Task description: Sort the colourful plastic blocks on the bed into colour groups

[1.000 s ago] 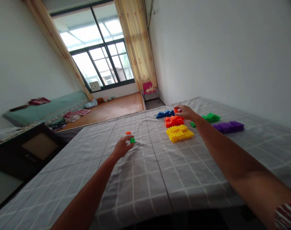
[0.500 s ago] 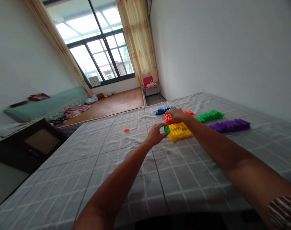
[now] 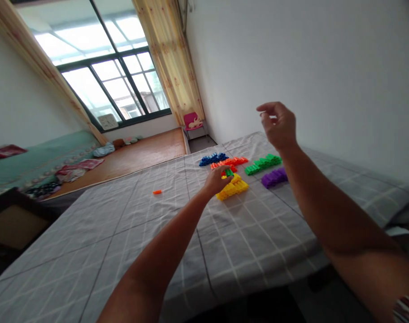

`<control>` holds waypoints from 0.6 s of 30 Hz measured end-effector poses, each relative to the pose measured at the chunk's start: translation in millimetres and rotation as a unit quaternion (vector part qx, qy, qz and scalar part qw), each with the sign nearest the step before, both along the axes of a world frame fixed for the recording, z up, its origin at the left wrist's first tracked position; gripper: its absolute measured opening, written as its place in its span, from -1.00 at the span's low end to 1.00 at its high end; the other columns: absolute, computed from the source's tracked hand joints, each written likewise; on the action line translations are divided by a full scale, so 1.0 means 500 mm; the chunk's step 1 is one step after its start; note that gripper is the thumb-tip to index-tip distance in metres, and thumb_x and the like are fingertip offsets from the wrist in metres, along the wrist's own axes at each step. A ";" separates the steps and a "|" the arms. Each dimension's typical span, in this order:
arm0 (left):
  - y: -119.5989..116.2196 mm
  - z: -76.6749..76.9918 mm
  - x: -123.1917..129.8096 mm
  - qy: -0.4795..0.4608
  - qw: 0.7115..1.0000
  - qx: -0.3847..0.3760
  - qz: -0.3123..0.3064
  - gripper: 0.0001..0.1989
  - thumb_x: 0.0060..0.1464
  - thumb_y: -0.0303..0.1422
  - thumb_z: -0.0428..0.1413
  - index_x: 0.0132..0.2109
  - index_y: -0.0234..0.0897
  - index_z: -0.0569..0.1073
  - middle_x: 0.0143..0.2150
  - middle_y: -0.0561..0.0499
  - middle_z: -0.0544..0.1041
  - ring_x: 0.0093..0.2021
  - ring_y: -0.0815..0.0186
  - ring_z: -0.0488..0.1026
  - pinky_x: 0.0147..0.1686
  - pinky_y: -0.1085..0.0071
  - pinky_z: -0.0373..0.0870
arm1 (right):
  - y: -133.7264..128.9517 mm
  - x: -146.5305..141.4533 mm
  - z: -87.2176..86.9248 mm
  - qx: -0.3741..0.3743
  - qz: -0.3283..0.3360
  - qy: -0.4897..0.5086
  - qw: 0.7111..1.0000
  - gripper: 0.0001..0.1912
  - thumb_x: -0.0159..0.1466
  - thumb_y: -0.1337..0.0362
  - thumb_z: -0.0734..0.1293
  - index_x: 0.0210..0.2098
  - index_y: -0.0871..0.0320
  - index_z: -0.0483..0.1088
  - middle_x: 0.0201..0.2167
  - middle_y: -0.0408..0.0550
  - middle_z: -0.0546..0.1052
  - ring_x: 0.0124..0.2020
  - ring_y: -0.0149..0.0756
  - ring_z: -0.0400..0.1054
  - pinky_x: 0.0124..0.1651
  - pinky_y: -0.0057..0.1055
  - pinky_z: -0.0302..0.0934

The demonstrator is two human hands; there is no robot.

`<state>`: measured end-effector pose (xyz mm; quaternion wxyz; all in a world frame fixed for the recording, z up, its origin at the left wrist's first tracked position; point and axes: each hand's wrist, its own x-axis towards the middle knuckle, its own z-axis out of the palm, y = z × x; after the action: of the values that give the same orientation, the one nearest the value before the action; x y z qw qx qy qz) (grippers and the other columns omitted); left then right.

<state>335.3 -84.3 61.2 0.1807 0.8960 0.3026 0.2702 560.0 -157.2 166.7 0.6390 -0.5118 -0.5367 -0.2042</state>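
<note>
My left hand [image 3: 218, 180] is closed around a small green plastic piece [image 3: 229, 172], which shows between thumb and fingers. Just below it lies a block of yellow plastic pieces [image 3: 234, 188] in rows, partly covered by the hand. My right hand [image 3: 279, 125] is raised above the bed in front of the wall, fingers curved and thumb slightly apart from them, with nothing visible in between. Behind the left hand are orange-red pieces [image 3: 236, 161] and blue pieces [image 3: 213, 159]. A row of green pieces [image 3: 263, 164] and a row of purple pieces [image 3: 274, 178] lie to the right.
A single orange piece [image 3: 157, 192] lies apart on the left of the grey checked bedspread [image 3: 150, 233]. A white wall [image 3: 312, 58] borders the right side. Further back are a brown mat platform [image 3: 154, 146], a pink chair [image 3: 193, 121] and a window.
My right hand has lifted off the orange-red pieces, up and to the right. The left hand now holds the green piece over the yellow block. The view has turned slightly right.
</note>
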 end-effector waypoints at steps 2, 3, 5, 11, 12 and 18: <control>0.009 0.009 0.048 0.012 1.000 0.014 -0.017 -0.61 0.00 -0.34 0.19 0.02 -0.27 0.50 -0.01 -0.09 0.55 0.00 0.18 0.46 0.07 0.24 0.35 | -0.027 0.042 -0.002 0.057 -0.037 0.038 0.997 -0.75 0.28 0.40 0.15 -0.13 0.13 0.40 -0.19 -0.02 0.53 -0.25 -0.36 0.39 -0.27 -0.41 0.27; 0.013 0.011 0.074 0.017 0.999 0.020 -0.024 -0.61 0.00 -0.34 0.19 0.02 -0.26 0.50 -0.01 -0.09 0.55 0.01 0.18 0.46 0.08 0.25 0.33 | -0.034 0.061 -0.014 0.070 -0.057 0.053 0.994 -0.74 0.27 0.42 0.14 -0.14 0.13 0.39 -0.20 -0.02 0.53 -0.27 -0.36 0.39 -0.29 -0.41 0.27; 0.020 0.008 0.129 0.028 0.999 0.024 -0.031 -0.61 0.00 -0.36 0.19 0.02 -0.25 0.51 -0.02 -0.07 0.56 0.00 0.20 0.46 0.09 0.26 0.32 | -0.039 0.090 -0.057 0.070 -0.099 0.070 0.990 -0.73 0.26 0.42 0.12 -0.14 0.13 0.38 -0.21 -0.01 0.52 -0.27 -0.32 0.38 -0.28 -0.38 0.27; 0.043 -0.042 0.259 0.068 0.998 -0.007 0.012 -0.56 -0.01 -0.33 0.19 0.06 -0.29 0.48 0.01 -0.12 0.55 0.02 0.19 0.45 0.05 0.30 0.33 | -0.024 0.118 -0.180 0.006 -0.169 -0.001 0.986 -0.70 0.20 0.45 0.11 -0.20 0.15 0.42 -0.24 0.00 0.53 -0.17 -0.22 0.36 -0.02 -0.25 0.21; 0.045 -0.050 0.270 0.078 0.997 -0.012 0.025 -0.55 -0.01 -0.32 0.19 0.07 -0.29 0.47 0.03 -0.13 0.54 0.03 0.18 0.44 0.04 0.29 0.33 | -0.022 0.119 -0.187 -0.003 -0.168 -0.010 0.986 -0.70 0.20 0.46 0.12 -0.20 0.15 0.42 -0.25 -0.01 0.53 -0.17 -0.22 0.36 0.00 -0.25 0.19; 0.039 -0.061 0.292 0.128 0.988 -0.040 0.076 -0.52 0.00 -0.24 0.20 0.09 -0.23 0.45 0.04 -0.12 0.53 0.03 0.13 0.44 0.00 0.25 0.34 | -0.018 0.124 -0.195 -0.030 -0.157 -0.006 0.987 -0.68 0.18 0.48 0.12 -0.20 0.15 0.43 -0.28 -0.02 0.53 -0.19 -0.22 0.36 -0.03 -0.29 0.18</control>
<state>481.2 -64.7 30.8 0.1554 0.8893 0.4015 0.1540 622.1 -166.1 69.1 0.5799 -0.6073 -0.4596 -0.2893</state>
